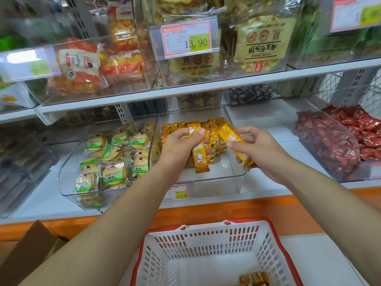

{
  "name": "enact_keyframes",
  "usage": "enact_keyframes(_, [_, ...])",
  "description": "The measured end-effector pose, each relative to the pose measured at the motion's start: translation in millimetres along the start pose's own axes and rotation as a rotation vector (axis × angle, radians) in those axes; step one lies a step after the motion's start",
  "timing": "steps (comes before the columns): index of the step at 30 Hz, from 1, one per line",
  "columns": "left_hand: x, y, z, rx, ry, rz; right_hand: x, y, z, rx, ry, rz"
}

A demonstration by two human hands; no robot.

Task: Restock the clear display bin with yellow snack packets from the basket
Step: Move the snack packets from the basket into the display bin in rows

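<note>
While reaching with both arms over the shelf's front lip, has a cardboard box (24, 254) at far left and the neighbouring bin of green-labelled biscuits (115, 159) beside the work, neither touched. Grips a small bunch of yellow snack packets (199, 157) in the left hand (179, 145), fingers and thumb curled round them, held upright and low inside the clear display bin (222, 170), probably so as to stand them on end like the rows already packed at the back. Pinches one more packet (228, 135) in the right hand (263, 151), thumb and fingers clamped on it, tilted and just beside the bunch, seemingly to square it up or add it before setting down. Works above the bare front part of the bin floor, the likely landing spot. Has the white basket (206, 238) with its red rim directly below and near the body, likely placed for a short reach, with only a few last packets (254, 278) lying in its near corner; hence, as a judgement, close to done. Leaves the bin of red snacks (329, 145) at far right alone.
</note>
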State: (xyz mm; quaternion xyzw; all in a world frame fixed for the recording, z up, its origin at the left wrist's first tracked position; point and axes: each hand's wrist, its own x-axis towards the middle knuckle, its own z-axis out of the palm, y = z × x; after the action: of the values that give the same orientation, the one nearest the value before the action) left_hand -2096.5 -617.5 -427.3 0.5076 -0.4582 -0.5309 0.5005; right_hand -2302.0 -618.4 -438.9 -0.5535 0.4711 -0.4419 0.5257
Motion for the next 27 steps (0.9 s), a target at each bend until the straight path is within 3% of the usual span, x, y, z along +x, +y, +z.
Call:
enact_keyframes(2, [-1.2, -0.1, 1.1, 0.006, -0.005, 0.0, 0.5, 0.0, 0.0, -0.116, 0.049, -0.032])
enact_keyframes(6, [-4.9, -3.9, 7.4, 0.045, -0.015, -0.023, -1.9, -3.1, 5.8, -0.17, -0.059, 0.05])
enact_keyframes(9, [-3.3, -7.6, 7.7, 0.07, -0.011, -0.031, -3.9, 0.6, 8.7, -0.291, -0.072, -0.064])
enact_keyframes(16, [-5.2, -17.0, 3.1, 0.087, -0.03, 0.008, -2.5, 9.2, 1.4, -0.316, -0.017, -0.248])
enact_keyframes(20, [-3.4, -19.1, 1.0, 0.111, 0.057, 0.006, 3.2, 14.2, 3.1, -0.225, -0.005, -0.203])
enact_keyframes(22, [-2.0, -21.0, -2.4, 0.117, 0.078, 0.02, 5.5, 15.2, 2.7, 0.019, 0.018, -0.146])
enact_keyframes(24, [-2.5, -22.1, -4.5, 0.103, 0.065, 0.023, 7.6, 14.6, 2.5, 0.25, 0.053, -0.111])
enact_keyframes(27, [0.0, -25.2, -6.1, 0.106, -0.018, 0.036, 13.6, 10.8, -3.1, 0.315, 0.164, -0.138])
